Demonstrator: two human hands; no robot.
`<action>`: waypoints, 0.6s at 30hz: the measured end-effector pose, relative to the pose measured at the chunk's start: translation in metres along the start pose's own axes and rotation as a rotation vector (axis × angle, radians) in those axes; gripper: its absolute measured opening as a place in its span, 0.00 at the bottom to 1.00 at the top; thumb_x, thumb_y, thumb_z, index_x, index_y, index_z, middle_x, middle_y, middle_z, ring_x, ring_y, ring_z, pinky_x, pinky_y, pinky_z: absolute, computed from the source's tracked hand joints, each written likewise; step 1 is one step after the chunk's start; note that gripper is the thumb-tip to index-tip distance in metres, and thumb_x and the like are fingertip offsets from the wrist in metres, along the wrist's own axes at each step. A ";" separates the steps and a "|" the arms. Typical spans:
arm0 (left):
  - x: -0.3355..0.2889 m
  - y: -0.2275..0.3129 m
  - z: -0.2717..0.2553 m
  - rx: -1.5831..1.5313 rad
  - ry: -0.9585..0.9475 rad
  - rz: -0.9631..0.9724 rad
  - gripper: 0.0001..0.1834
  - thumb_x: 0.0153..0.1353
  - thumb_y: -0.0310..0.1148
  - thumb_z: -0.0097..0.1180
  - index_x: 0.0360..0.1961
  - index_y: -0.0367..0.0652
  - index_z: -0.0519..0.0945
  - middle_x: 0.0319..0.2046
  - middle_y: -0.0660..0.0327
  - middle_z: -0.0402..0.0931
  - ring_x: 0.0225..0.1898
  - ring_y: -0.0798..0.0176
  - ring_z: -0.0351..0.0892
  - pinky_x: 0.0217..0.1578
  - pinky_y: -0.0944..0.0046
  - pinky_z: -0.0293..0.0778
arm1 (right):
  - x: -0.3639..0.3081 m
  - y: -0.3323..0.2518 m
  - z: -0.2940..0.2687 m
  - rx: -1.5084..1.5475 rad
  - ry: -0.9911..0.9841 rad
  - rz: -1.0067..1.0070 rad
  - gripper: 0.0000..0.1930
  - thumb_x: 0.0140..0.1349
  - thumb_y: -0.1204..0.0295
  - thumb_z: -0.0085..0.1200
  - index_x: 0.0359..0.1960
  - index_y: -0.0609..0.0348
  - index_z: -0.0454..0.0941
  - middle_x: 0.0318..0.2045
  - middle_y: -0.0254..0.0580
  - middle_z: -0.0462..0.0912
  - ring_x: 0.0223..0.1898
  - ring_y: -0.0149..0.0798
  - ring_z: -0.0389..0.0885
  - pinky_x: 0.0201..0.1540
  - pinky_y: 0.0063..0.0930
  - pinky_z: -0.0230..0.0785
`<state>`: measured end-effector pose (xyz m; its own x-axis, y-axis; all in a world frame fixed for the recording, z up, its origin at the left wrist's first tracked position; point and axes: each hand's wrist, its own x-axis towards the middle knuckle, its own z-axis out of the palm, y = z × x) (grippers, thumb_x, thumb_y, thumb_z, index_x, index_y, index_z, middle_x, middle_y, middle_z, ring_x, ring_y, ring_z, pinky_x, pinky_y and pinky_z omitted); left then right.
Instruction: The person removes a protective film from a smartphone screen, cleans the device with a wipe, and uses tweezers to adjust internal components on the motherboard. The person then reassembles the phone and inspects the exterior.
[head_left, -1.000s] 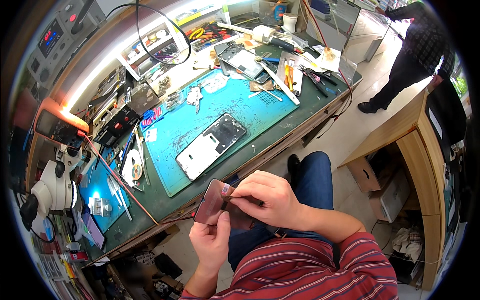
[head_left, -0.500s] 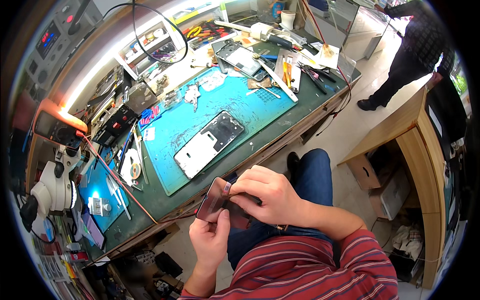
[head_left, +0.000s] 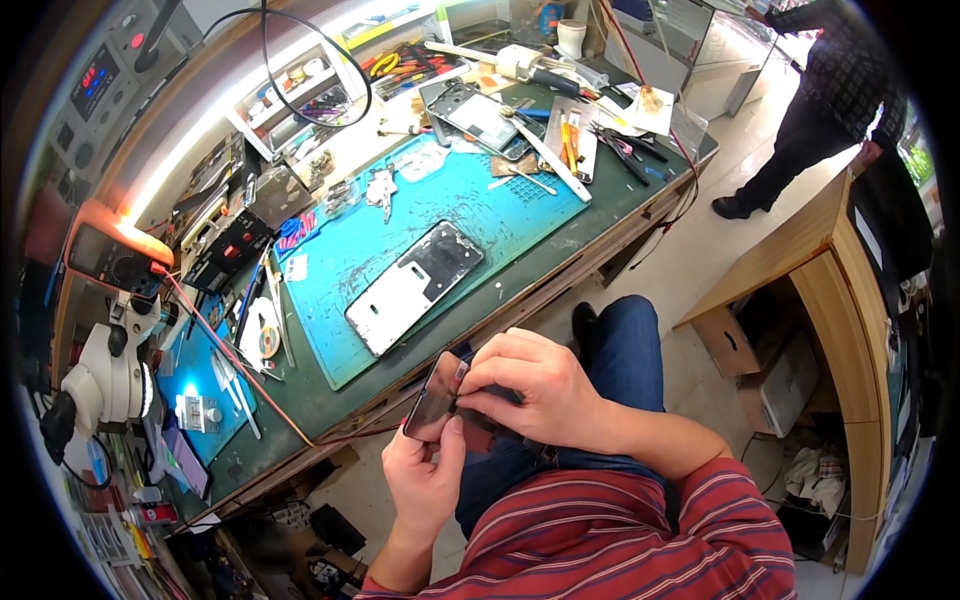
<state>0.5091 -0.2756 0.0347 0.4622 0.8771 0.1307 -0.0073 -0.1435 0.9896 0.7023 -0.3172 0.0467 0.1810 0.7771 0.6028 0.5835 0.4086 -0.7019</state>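
Note:
A dark, glossy phone screen panel is held over my lap, just off the bench's front edge. My left hand grips its lower left part, thumb on the face and fingers beneath. My right hand is closed in a pinch at the panel's upper right, beside a small pale label. What lies between those fingertips is hidden. On the blue work mat lies a phone frame, white over much of its face and black at its far end.
An orange-cased multimeter and a white microscope stand at left. Behind the mat are an opened phone, a white-handled brush and pliers. A red cable crosses the bench. Another person stands at upper right.
The panel has shifted slightly right and tilted in my left hand. My right hand stays pinched at its upper right, barely moved. The bench items sit as before.

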 end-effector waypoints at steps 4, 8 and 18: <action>0.000 -0.004 -0.002 0.084 -0.035 0.075 0.06 0.69 0.18 0.62 0.45 0.29 0.83 0.36 0.58 0.85 0.36 0.72 0.84 0.35 0.69 0.83 | -0.002 -0.001 0.000 0.000 -0.017 0.003 0.09 0.53 0.77 0.73 0.35 0.57 0.87 0.34 0.38 0.85 0.35 0.43 0.84 0.37 0.33 0.77; 0.001 -0.002 -0.004 0.144 -0.076 0.102 0.06 0.69 0.17 0.61 0.46 0.29 0.83 0.38 0.56 0.85 0.36 0.70 0.86 0.36 0.68 0.85 | -0.002 0.002 -0.001 0.011 -0.039 -0.033 0.10 0.51 0.78 0.72 0.35 0.57 0.85 0.33 0.39 0.84 0.34 0.43 0.83 0.36 0.33 0.77; -0.001 0.005 -0.002 0.067 -0.069 0.007 0.06 0.70 0.16 0.58 0.46 0.29 0.83 0.39 0.55 0.87 0.37 0.69 0.85 0.40 0.68 0.82 | -0.009 0.001 0.005 -0.208 0.079 -0.252 0.12 0.48 0.75 0.70 0.33 0.54 0.79 0.33 0.34 0.80 0.32 0.39 0.78 0.32 0.29 0.76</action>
<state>0.5065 -0.2765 0.0395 0.5225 0.8426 0.1306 0.0475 -0.1817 0.9822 0.6967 -0.3217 0.0385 0.0665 0.6210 0.7810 0.7654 0.4704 -0.4392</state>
